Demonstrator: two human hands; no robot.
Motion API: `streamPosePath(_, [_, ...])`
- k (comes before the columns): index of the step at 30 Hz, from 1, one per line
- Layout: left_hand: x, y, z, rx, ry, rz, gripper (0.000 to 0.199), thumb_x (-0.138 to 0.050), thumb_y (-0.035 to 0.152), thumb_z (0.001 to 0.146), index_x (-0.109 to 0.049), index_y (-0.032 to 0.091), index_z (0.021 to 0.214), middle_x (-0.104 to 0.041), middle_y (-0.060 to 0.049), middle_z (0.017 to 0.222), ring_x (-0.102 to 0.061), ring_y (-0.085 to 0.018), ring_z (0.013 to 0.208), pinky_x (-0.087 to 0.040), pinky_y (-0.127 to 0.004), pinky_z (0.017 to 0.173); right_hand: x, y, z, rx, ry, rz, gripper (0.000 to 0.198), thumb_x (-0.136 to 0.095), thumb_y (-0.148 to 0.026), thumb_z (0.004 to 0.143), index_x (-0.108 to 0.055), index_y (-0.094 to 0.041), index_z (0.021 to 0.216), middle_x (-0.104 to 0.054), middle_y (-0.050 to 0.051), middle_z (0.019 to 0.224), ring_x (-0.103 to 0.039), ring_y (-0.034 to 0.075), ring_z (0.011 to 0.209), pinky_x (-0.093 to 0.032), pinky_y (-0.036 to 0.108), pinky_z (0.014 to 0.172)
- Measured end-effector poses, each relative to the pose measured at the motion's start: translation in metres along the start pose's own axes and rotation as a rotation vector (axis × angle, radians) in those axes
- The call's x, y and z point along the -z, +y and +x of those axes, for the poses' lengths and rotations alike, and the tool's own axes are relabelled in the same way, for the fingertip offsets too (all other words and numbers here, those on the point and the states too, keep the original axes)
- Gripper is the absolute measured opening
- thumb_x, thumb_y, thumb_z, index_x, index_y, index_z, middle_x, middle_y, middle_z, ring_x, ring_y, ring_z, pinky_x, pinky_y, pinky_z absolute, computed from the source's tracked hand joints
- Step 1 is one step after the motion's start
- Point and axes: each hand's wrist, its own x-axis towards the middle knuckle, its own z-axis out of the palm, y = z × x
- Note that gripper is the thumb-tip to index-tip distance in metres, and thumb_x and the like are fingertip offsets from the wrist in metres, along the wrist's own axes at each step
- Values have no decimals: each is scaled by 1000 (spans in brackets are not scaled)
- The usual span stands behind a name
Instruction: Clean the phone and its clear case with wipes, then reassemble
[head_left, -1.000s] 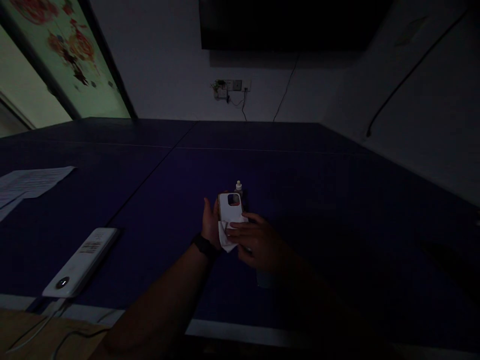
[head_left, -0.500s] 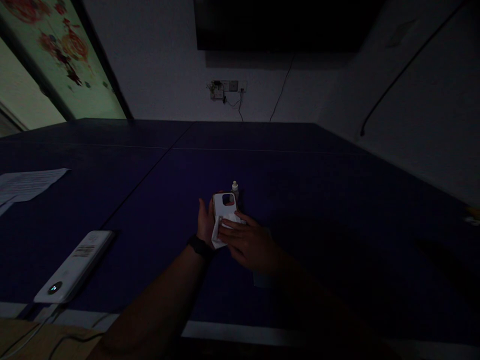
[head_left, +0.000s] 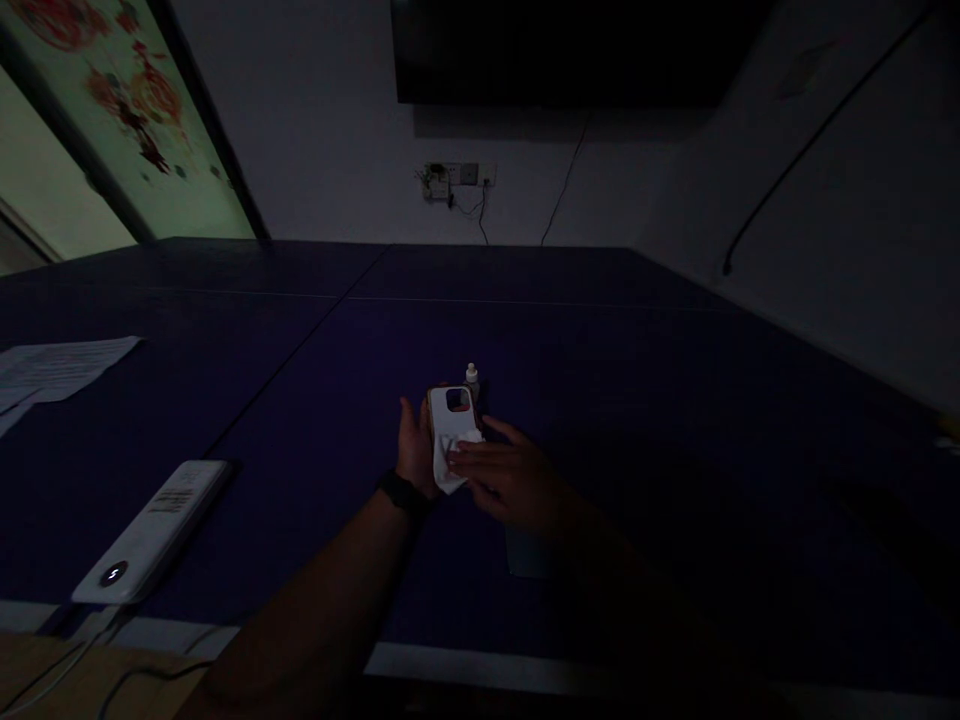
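A white phone case (head_left: 442, 413) with a camera cutout lies in my left hand (head_left: 414, 446), whose thumb stands out at its left side while the fingers pass behind it. My right hand (head_left: 510, 478) presses a white tissue (head_left: 448, 478) against the lower part of the case, its fingers laid over the tissue. Just behind the case stands a small bottle (head_left: 472, 377) with a white cap. A dark flat object (head_left: 526, 556) lies on the table below my right hand, partly hidden by it.
On the blue table (head_left: 300, 420), a white power bank (head_left: 154, 530) with cables (head_left: 56, 675) lies at the left. Printed papers (head_left: 67, 368) lie farther left. Beyond the table are wall sockets (head_left: 457, 175) and a dark screen (head_left: 570, 50).
My right hand and the tissue have shifted slightly to the right and up over the lower case. My left hand still holds the case in nearly the same place.
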Motion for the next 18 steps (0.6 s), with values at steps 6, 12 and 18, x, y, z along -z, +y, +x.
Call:
streamPosePath(6, [5, 1, 0, 8, -36, -1, 75, -36, 71, 97, -44, 25, 155, -75, -14, 118, -73, -29, 86, -54, -45, 86, -1, -2, 1, 18, -78, -1, 37, -59, -14, 94, -70, -27, 127, -74, 1, 132, -61, 19, 134, -35, 50, 123])
streamPosePath(12, [1, 3, 1, 25, 11, 23, 72, -28, 69, 99, -47, 24, 153, -75, -13, 115, -73, -28, 85, -54, -45, 85, -2, -5, 2, -21, -37, -69, 36, -57, -14, 95, -70, -23, 128, -72, 5, 135, -63, 20, 132, -38, 49, 122])
streamPosePath(18, [3, 1, 1, 19, -19, 7, 70, -35, 71, 97, -54, 25, 146, -74, -13, 119, -73, -30, 92, -54, -45, 88, 5, 1, -2, -4, 40, -31, 30, -56, -13, 93, -74, -23, 114, -80, 2, 118, -73, 20, 116, -36, 51, 123])
